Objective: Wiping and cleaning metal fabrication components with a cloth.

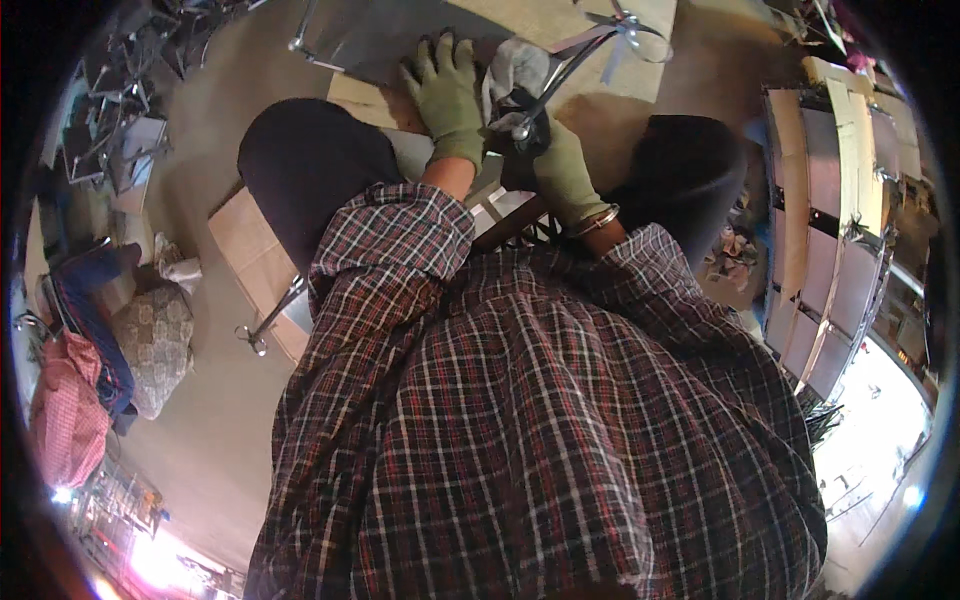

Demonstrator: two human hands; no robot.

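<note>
Both my hands wear green gloves. My left hand (445, 90) lies flat with its fingers spread on a grey sheet (375, 45) that rests on cardboard on the floor. My right hand (562, 165) is closed around the black handle of long metal shears (572, 58), whose arms reach up and to the right across the sheet's edge. A white cloth (515, 62) is bunched between the two hands, just above the shears' handle. My plaid shirt fills the lower middle and hides the floor beneath it.
My knees in dark trousers (310, 165) flank the hands. A second pair of metal shears (265, 325) lies on cardboard (245, 245) at the left. Cloth bundles (150, 345) and metal frames (115, 125) sit further left. Stacked framed panels (820, 230) stand at the right.
</note>
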